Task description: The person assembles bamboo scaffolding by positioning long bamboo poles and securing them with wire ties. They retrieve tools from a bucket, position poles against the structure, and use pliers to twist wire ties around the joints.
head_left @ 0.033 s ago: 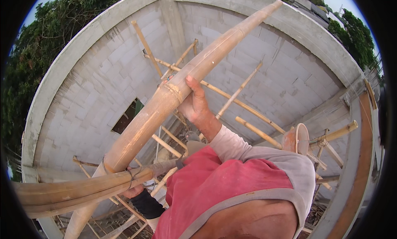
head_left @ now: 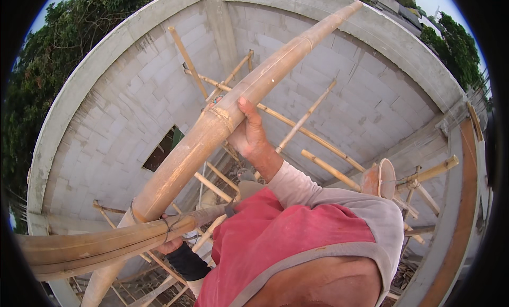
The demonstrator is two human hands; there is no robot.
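A thick bamboo pole (head_left: 185, 161) slants from the lower left up to the concrete beam at the far right. My right hand (head_left: 253, 134) is closed round it near a knobbly node, thumb on top and most of the fingers hidden beneath. Across its lower part lies a split or paired bamboo pole (head_left: 101, 248), bound with dark wire (head_left: 168, 230). My left hand (head_left: 170, 246), with a black band at the wrist, is wrapped round this crossing pole close to the tie. The pole covers most of that hand.
Thinner bamboo scaffold poles (head_left: 313, 129) criss-cross below me, with a drop to the ground. An orange bucket (head_left: 379, 179) sits at the right beside a tied pole joint (head_left: 416, 178). Grey block walls (head_left: 122, 105) topped by a concrete beam (head_left: 85, 57) surround the space; a wooden board (head_left: 462, 211) runs along the right.
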